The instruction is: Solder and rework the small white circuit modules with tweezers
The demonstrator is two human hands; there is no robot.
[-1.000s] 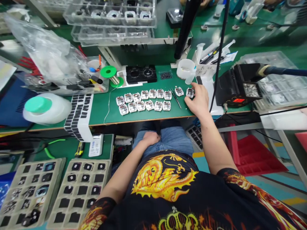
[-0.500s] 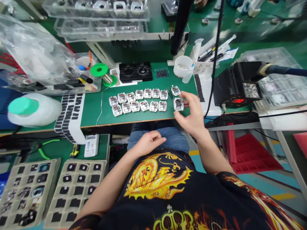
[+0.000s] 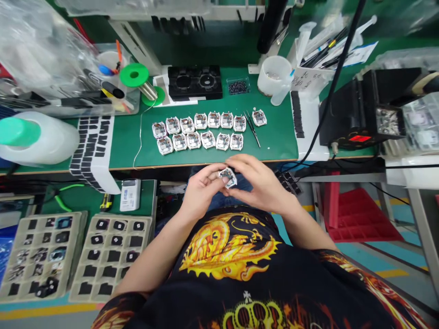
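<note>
Over my lap, just off the bench edge, a silver watch case (image 3: 230,181) with its inner parts showing is held between my hands. My left hand (image 3: 203,189) pinches it, thumb across its near left side. My right hand (image 3: 257,185) curves round it from the right, index finger at the far edge and thumb at the near edge. Two rows of similar watch cases (image 3: 207,140) lie on the green bench. Black tweezers (image 3: 253,130) rest to their right, beside a single watch case (image 3: 259,117).
Behind the rows stand a solder spool (image 3: 134,75), a black fixture (image 3: 195,83), a small tray of dark parts (image 3: 238,86) and a white cup (image 3: 270,75). A black device with a red display (image 3: 360,138) is at right, a bottle (image 3: 51,137) at left. Parts trays (image 3: 82,256) sit lower left.
My right hand has brought the watch case from the bench down over my lap. My left hand has risen to meet it and now pinches it. The view has shifted down.
</note>
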